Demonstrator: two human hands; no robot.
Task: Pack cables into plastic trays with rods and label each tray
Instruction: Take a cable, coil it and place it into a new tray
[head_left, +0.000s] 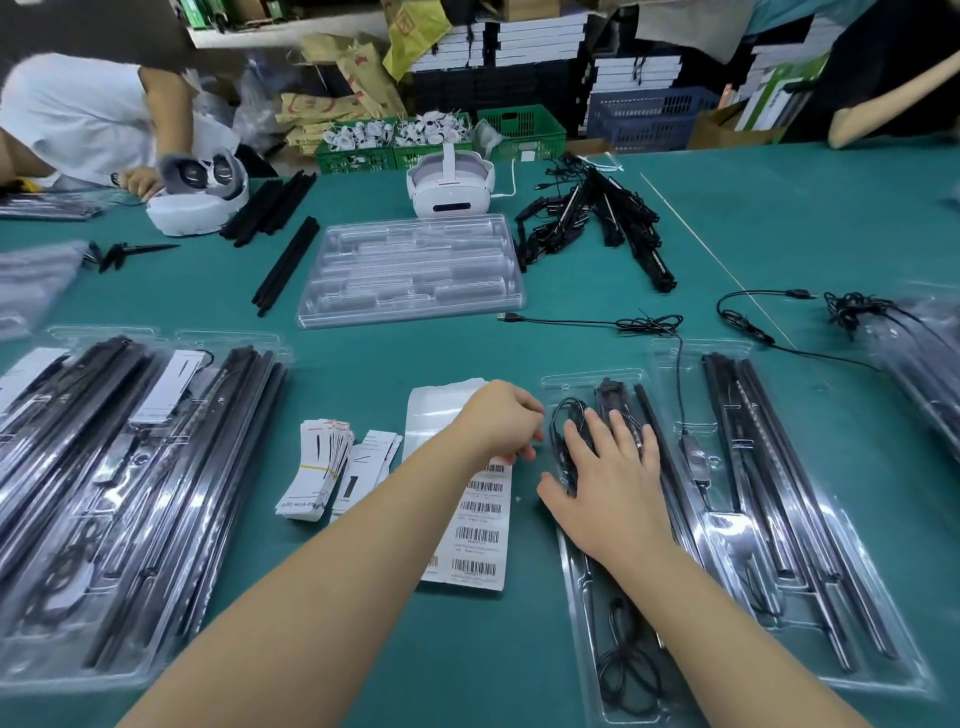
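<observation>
Two bare hands work at the near edge of a green table (363, 353), over a clear plastic tray (587, 613) that lies lengthwise in front of the person, already holding black rods (652, 415) and a coiled black cable (563, 415). The right hand (608, 478) lies flat on the tray with fingers spread and straight, pressing down on the cable and rods, probably to seat them in their moulded slots and to steady the tray. The left hand (501, 423) hovers just left of the tray, above a sheet of barcode labels (480, 525); its fingers curl downward at the sheet's upper part, seemingly to peel off a sticker, though whether they actually pinch one cannot be told. Just beside the sheet on the left sits a banded stack of printed cards (317, 470), kept within easy reach. A second filled tray (779, 519) lies right beside the first, with a cable trailing out of its far end onto the table. Finished trays (130, 493) are stacked at the left edge. Farther away, near the table's middle, wait an empty tray (410, 270), loose rods (285, 265) to its left and a pile of cables (592, 218) to its right. Two white headsets (449, 187) rest at the far side, where another person leans over the table.
</observation>
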